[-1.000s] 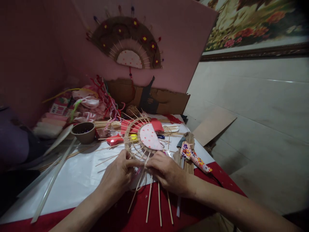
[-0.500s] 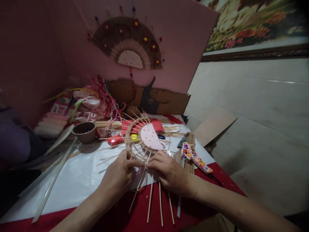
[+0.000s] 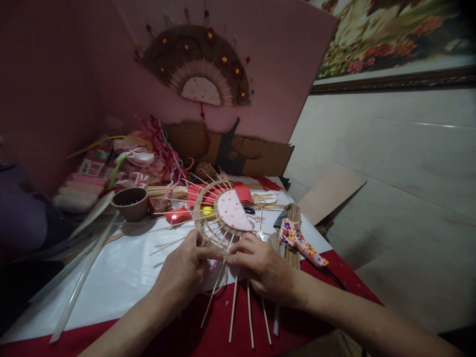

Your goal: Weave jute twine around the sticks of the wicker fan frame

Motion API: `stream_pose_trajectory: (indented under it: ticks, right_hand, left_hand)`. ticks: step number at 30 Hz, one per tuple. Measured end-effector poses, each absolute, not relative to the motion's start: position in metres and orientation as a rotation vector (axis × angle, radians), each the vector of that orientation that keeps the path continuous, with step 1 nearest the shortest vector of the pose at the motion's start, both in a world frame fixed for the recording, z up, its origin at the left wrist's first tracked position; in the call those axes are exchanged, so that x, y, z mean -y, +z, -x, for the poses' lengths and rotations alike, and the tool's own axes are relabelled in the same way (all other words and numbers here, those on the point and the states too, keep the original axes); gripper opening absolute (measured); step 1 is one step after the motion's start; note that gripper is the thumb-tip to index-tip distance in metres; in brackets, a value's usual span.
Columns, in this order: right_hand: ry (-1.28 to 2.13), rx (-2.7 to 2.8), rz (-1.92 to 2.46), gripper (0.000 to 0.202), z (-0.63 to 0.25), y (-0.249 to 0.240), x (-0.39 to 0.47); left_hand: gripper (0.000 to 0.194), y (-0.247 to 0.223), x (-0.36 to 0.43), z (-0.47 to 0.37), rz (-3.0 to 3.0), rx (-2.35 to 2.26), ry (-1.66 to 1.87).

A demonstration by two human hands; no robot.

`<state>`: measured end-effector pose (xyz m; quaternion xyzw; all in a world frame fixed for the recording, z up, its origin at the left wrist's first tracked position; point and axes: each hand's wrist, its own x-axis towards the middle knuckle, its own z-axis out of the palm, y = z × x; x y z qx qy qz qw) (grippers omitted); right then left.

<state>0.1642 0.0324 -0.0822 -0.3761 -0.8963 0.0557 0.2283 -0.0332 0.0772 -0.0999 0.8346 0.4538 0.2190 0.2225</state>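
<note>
Head view: in front of you, the fan (image 3: pixel 233 210) sits low over the middle of the table, with its dotted centre toward your right, twine rings around it and thin sticks (image 3: pixel 233 310) fanning out. Your left hand (image 3: pixel 184 267) has its thumb and fingers closed on the outer twine ring at the near edge. Your right hand (image 3: pixel 273 270) pinches the same edge just beside it, fingertips almost meeting those of the left; its outer fingers curl under. A loose loop of twine (image 3: pixel 219 288) hangs below your hands, and several sticks point toward you over the red cloth (image 3: pixel 178 327). Behind the fan lie red paper (image 3: pixel 243 193) and more sticks; to its left are a red packet (image 3: pixel 178 215) and the bowl (image 3: pixel 130 204). A clear rod (image 3: pixel 84 282) lies on the white sheet (image 3: pixel 122 287). Right of the fan, the flowered tool (image 3: pixel 303 244) rests by brown cardboard strips (image 3: pixel 293 255). Farther back, pipe cleaners (image 3: pixel 163 148) lie by crumpled cloth (image 3: pixel 139 156), and a second fan (image 3: pixel 199 49) is on the pink board (image 3: pixel 275 64).
</note>
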Motion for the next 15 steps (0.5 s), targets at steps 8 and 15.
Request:
stream_pose_trajectory:
  ticks: [8, 15]
  right_hand:
    - [0.098, 2.496, 1.051, 0.035, -0.1628, -0.0831, -0.0326]
    - [0.123, 2.401, 1.064, 0.022, -0.1631, -0.0837, -0.0325]
  left_hand:
    - [0.036, -0.0999, -0.0767, 0.0329, -2.286, -1.254, 0.633]
    - [0.041, -0.1017, -0.0778, 0.0327, -2.308, -1.241, 0.619]
